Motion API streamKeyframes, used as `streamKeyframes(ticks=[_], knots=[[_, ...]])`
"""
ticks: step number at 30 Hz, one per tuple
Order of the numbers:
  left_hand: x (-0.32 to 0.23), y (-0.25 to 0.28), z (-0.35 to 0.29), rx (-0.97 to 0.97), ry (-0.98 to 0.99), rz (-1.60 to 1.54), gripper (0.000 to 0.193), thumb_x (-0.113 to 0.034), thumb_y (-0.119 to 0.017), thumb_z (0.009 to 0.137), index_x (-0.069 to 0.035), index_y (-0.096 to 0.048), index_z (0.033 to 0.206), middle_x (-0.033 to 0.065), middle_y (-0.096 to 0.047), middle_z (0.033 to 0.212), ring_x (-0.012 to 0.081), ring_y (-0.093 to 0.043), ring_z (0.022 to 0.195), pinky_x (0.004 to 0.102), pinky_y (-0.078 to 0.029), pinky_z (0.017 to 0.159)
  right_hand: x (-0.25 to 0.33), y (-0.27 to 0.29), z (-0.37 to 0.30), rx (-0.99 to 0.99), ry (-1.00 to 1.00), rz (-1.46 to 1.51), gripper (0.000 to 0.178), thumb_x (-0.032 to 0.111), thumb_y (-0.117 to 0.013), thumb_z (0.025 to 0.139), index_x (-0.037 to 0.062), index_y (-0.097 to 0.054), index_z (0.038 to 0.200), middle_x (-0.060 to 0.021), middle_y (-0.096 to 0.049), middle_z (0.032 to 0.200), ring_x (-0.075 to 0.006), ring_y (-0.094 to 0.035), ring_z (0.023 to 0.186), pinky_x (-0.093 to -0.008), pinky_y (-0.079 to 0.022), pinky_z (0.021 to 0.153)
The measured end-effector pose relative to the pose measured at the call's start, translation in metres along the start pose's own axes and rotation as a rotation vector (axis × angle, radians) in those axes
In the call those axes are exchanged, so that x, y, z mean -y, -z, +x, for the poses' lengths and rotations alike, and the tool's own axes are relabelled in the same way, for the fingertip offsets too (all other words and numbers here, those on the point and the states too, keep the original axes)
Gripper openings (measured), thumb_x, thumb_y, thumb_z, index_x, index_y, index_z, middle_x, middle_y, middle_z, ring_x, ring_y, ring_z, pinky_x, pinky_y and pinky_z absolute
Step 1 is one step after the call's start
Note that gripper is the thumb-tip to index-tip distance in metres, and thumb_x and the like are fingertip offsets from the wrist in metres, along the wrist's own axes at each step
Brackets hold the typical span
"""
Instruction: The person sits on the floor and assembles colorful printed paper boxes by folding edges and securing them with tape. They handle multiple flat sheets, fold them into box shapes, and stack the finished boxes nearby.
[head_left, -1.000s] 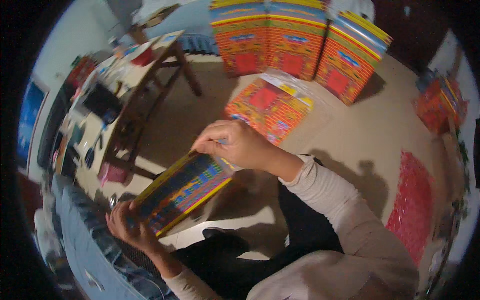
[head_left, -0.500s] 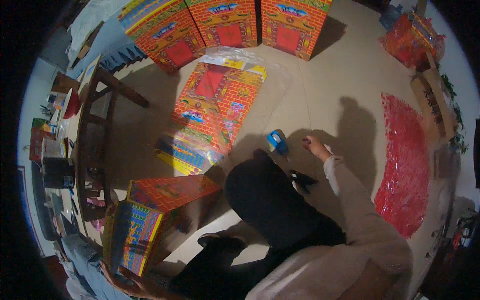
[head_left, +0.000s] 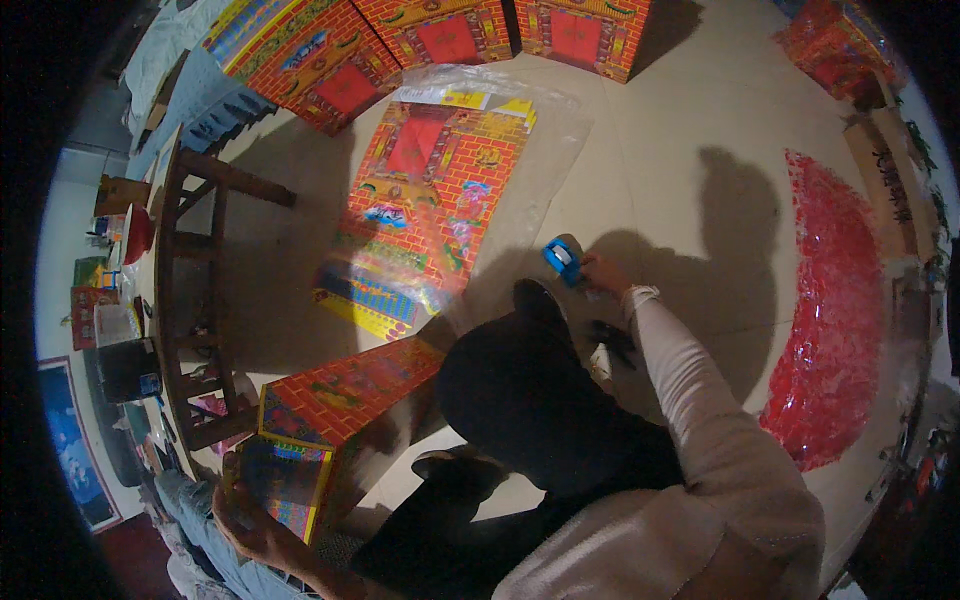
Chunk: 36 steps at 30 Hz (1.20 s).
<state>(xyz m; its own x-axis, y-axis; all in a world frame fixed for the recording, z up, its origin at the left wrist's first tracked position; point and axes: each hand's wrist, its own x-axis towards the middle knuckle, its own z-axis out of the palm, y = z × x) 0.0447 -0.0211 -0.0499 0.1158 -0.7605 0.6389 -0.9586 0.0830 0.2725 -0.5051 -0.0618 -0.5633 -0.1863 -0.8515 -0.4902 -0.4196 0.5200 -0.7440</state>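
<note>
Since the earlier frame, our right hand (head_left: 605,272) has closed the gap to the blue tape dispenser (head_left: 561,260) on the floor and now meets its near end; we cannot tell whether that grip is closed on it. Our left hand (head_left: 250,530) has its fingers at the lower end of a brick-patterned box (head_left: 350,395), which lies tilted beside our legs; how firm that grip is, we cannot tell.

Beneath us spreads a pale tiled floor (head_left: 665,120), crossed by our shadow. To our left stands a wooden worktop (head_left: 153,265), seen edge-on, with one red bowl (head_left: 138,233) and one black container (head_left: 130,370) among its clutter. One blue framed picture (head_left: 75,440) hangs on the wall.

Counting, we find three upright boxes (head_left: 455,38) in a row ahead, and one flat printed stack (head_left: 420,150) partly under clear plastic (head_left: 560,150). We also see one dispenser, one small black object (head_left: 613,340) near our shoe, one red sheet (head_left: 835,330) and one brown cardboard piece (head_left: 888,180) at our right.
</note>
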Motion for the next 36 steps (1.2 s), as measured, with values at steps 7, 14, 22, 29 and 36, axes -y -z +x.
streamKeyframes(ticks=[7,14,22,29,36], knots=[[0.008,-0.013,-0.007,-0.070,0.111,-0.098,0.022,-0.013,-0.067,0.099,0.001,-0.067,0.116,0.0122,-0.067,0.110,0.0223,-0.061,0.100,0.0363,-0.050,0.091,-0.012,0.020,0.007,0.045,-0.184,0.192,0.028,0.025,-0.069,0.091,0.0051,-0.067,0.111,-0.0103,-0.070,0.099,-0.0236,-0.071,0.084,-0.0397,-0.062,0.069],[0.008,-0.006,-0.010,0.009,0.061,-0.099,0.021,-0.014,-0.066,0.100,0.000,-0.067,0.116,0.0117,-0.067,0.110,0.0222,-0.061,0.100,0.0365,-0.050,0.090,-0.007,0.019,-0.007,0.154,-0.045,0.294,0.026,0.030,-0.069,0.093,0.0063,-0.067,0.105,-0.0078,-0.069,0.091,-0.0190,-0.066,0.073,-0.0399,-0.055,0.060],[-0.002,-0.006,-0.010,-0.010,0.102,-0.086,0.021,-0.015,-0.064,0.101,-0.001,-0.066,0.117,0.0106,-0.067,0.108,0.0219,-0.061,0.099,0.0359,-0.051,0.092,-0.024,0.017,-0.027,0.112,-0.113,0.447,0.025,0.035,-0.069,0.094,0.0114,-0.066,0.086,0.0011,-0.060,0.073,-0.0092,-0.052,0.062,-0.0256,-0.040,0.054],[-0.003,-0.002,-0.011,-0.017,0.133,-0.074,0.022,-0.016,-0.066,0.100,-0.001,-0.066,0.116,0.0105,-0.067,0.107,0.0214,-0.061,0.098,0.0362,-0.051,0.088,-0.003,0.008,-0.042,0.075,-0.237,0.390,0.028,0.037,-0.069,0.094,0.0090,-0.069,0.092,-0.0011,-0.065,0.081,-0.0100,-0.056,0.067,-0.0273,-0.045,0.058],[-0.002,-0.007,-0.011,-0.022,0.108,-0.075,0.022,-0.015,-0.067,0.100,-0.001,-0.066,0.116,0.0102,-0.067,0.108,0.0215,-0.061,0.099,0.0369,-0.051,0.088,-0.017,0.000,-0.036,-0.068,-0.276,0.411,0.030,0.036,-0.074,0.089,0.0072,-0.070,0.095,-0.0028,-0.067,0.085,-0.0119,-0.057,0.070,-0.0307,-0.047,0.062]])
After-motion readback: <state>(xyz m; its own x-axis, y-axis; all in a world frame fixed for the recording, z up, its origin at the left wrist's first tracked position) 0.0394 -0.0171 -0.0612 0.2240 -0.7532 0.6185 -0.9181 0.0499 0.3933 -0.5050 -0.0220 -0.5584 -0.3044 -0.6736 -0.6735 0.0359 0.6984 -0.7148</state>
